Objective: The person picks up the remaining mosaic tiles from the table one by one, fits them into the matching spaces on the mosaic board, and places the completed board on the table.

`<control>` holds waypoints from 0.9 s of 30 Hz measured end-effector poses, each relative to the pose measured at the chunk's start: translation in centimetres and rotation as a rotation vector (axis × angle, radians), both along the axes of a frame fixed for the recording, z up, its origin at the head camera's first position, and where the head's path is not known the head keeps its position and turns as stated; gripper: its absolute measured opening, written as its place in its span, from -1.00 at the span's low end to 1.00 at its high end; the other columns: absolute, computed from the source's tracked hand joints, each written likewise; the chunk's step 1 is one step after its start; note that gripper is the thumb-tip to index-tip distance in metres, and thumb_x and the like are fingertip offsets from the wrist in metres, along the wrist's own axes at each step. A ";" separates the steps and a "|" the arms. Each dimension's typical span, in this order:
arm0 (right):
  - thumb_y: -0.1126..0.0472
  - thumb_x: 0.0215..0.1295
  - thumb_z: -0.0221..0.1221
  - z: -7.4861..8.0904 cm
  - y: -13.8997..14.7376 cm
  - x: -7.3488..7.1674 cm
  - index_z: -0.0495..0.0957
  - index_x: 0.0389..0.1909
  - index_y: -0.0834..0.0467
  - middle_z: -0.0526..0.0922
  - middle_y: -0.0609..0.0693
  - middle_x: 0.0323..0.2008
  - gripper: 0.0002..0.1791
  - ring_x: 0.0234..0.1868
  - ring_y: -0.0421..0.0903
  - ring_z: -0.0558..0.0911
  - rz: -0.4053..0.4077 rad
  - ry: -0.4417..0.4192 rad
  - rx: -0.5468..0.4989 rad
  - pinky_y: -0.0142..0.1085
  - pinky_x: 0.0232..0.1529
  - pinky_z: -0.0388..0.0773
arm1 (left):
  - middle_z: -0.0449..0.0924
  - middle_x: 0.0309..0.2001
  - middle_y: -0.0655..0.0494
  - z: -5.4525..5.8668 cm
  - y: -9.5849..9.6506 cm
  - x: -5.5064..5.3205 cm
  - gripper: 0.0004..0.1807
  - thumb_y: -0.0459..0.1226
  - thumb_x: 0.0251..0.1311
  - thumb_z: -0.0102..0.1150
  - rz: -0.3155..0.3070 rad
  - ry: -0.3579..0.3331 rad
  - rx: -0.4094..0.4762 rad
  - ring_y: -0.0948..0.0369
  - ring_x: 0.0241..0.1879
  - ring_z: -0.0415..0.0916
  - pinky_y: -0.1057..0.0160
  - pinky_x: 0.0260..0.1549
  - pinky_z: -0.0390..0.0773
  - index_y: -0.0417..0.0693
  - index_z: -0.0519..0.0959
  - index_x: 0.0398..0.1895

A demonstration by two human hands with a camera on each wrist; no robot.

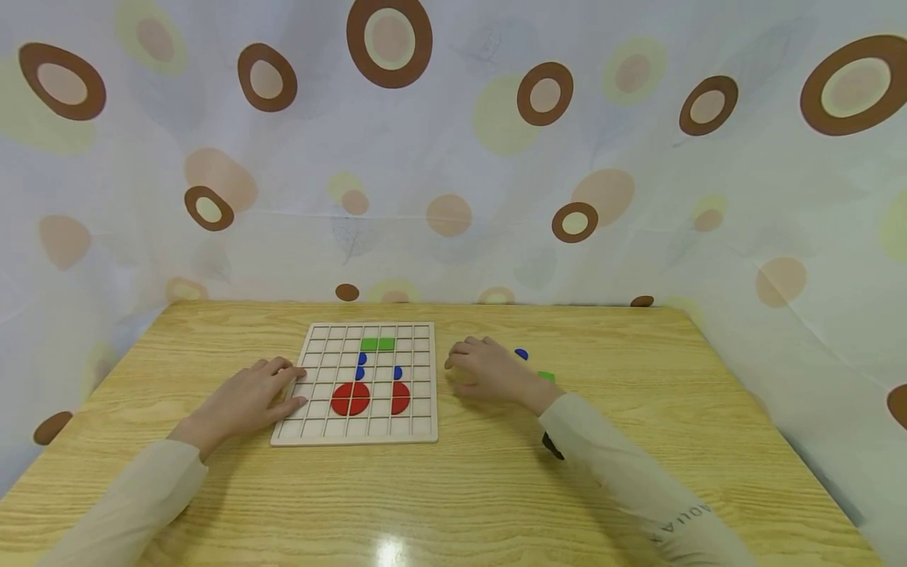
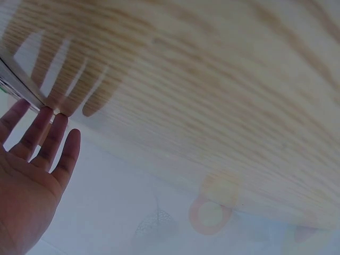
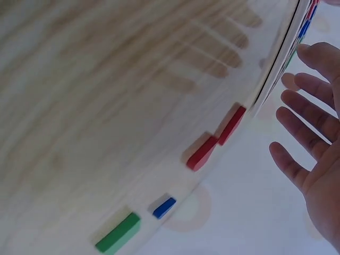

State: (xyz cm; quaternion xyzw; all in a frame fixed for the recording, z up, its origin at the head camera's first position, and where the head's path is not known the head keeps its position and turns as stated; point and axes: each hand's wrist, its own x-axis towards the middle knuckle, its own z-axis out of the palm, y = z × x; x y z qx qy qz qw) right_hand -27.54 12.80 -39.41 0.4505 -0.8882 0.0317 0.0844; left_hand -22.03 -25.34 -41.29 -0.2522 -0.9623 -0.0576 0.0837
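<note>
A white gridded board lies on the table with flat pieces in its cells. Green squares sit in an upper row, with several blue half-rounds lower down. Below them is a red disc of quarter pieces, and to its right a red half-disc. My left hand rests its fingertips and thumb on the board's left edge. Just right of the board hovers my right hand, fingers spread and slightly bent, holding nothing. Two red pieces lie near it in the right wrist view.
On the table to the right lie a loose blue piece and a green piece, the green one partly covered by the right wrist. A patterned cloth hangs along the back and sides of the table.
</note>
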 end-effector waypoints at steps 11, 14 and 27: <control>0.12 0.13 0.21 -0.1 2.5 -1.1 0.58 -0.16 0.11 0.57 -0.03 -0.15 -0.75 -0.10 -0.05 0.50 -0.070 -0.021 -0.054 -0.09 -0.14 0.47 | 0.48 -0.04 -0.05 0.1 0.1 0.0 -0.53 -0.03 0.18 0.10 -0.008 0.002 -0.002 -0.01 -0.09 0.47 -0.08 -0.10 0.46 -0.13 0.49 0.05; 0.15 0.14 0.20 -0.2 3.0 -1.4 0.58 -0.17 0.10 0.57 -0.02 -0.14 -0.77 -0.08 -0.03 0.50 -0.092 -0.052 -0.068 -0.07 -0.13 0.46 | 0.48 -0.04 -0.05 0.2 0.1 0.0 -0.53 -0.03 0.17 0.11 -0.006 -0.001 -0.001 -0.01 -0.09 0.47 -0.07 -0.09 0.46 -0.14 0.49 0.05; 0.13 0.14 0.21 -0.5 3.4 -2.4 0.57 -0.12 0.12 0.58 -0.02 -0.13 -0.71 -0.06 -0.02 0.51 -0.156 -0.067 -0.043 -0.01 -0.01 0.46 | 0.48 -0.05 -0.05 0.4 0.2 0.2 -0.54 -0.04 0.16 0.12 0.003 -0.008 -0.001 0.00 -0.10 0.47 -0.06 -0.10 0.47 -0.14 0.50 0.04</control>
